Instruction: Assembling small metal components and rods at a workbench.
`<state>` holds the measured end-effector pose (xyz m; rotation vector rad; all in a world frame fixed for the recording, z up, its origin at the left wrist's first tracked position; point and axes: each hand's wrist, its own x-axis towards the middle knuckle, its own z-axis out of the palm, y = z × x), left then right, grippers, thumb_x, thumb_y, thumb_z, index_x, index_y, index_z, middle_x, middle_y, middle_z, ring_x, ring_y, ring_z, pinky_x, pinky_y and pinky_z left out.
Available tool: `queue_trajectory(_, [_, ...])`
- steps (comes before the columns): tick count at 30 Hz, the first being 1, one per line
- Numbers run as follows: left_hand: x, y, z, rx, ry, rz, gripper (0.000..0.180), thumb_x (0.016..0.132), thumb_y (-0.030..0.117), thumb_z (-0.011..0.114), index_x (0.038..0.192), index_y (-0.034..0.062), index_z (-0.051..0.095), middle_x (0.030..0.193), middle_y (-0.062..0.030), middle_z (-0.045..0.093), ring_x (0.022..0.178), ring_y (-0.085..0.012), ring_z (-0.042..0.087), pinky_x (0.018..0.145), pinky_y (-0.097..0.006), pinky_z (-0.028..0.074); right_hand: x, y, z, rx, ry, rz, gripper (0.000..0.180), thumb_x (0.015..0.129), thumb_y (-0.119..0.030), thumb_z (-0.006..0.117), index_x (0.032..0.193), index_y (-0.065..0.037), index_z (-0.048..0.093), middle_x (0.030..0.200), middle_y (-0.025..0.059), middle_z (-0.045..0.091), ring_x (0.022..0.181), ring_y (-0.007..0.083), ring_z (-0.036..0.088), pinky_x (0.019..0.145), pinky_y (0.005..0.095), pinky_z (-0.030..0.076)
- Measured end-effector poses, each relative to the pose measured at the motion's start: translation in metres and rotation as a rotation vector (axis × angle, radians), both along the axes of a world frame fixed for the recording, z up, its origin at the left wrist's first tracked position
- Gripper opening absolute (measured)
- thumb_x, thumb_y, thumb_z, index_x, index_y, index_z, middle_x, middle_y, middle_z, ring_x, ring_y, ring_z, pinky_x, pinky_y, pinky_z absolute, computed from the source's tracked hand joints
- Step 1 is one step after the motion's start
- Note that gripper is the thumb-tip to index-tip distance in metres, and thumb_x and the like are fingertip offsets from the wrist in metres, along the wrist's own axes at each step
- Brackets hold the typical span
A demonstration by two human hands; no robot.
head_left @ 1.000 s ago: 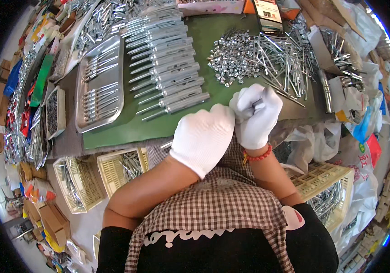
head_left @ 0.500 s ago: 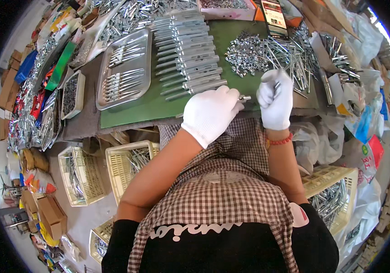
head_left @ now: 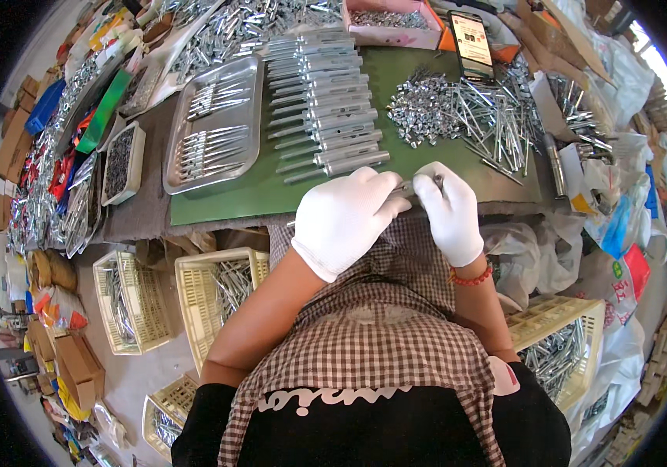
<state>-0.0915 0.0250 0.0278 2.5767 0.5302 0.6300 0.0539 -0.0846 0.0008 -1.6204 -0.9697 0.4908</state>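
Observation:
White knitted gloves cover both hands at the front edge of the green work mat. My left hand is closed around a slim metal rod; its tip shows past the thumb, and the glove hides most of its length. Close by on the right, my right hand pinches a small metal piece between thumb and fingers. Beyond the left hand lies a row of silver metal tubes with thinner ends pointing left. A heap of small metal sleeves and a pile of thin metal rods lie beyond the right hand.
A metal tray with pointed metal parts sits to the left. A phone and a pink box stand at the back. Plastic baskets of metal parts flank me below the table. A metal cylinder lies at right.
My right hand has come down and left from beside the sleeve heap to meet the left hand. The left hand has shifted slightly left and nearer to me, still holding the rod.

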Motion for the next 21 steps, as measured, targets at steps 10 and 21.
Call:
queue_trajectory(10, [-0.045,0.001,-0.016,-0.752,-0.042,-0.001,0.027,0.095,0.024,0.065,0.106,0.0007,0.070,0.099,-0.0156,0.071,0.089,-0.0262,0.069,0.083,-0.034,0.053,-0.014,-0.001,0.011,-0.011,-0.216,0.235,0.020,0.087,-0.026,0.071,0.089,-0.007,0.068,0.079,0.0110,0.064,0.065,0.0265,0.063,0.061,0.0335,0.050])
queue_trajectory(21, [-0.084,-0.010,-0.033,-0.734,0.056,0.150,0.038,0.097,0.030,0.060,0.113,-0.0031,0.065,0.102,-0.0189,0.070,0.095,-0.0285,0.067,0.089,-0.037,0.051,-0.020,0.009,0.004,-0.042,-0.166,0.366,0.020,0.088,-0.027,0.071,0.093,-0.007,0.068,0.082,0.0118,0.067,0.073,0.0268,0.067,0.065,0.0351,0.052])
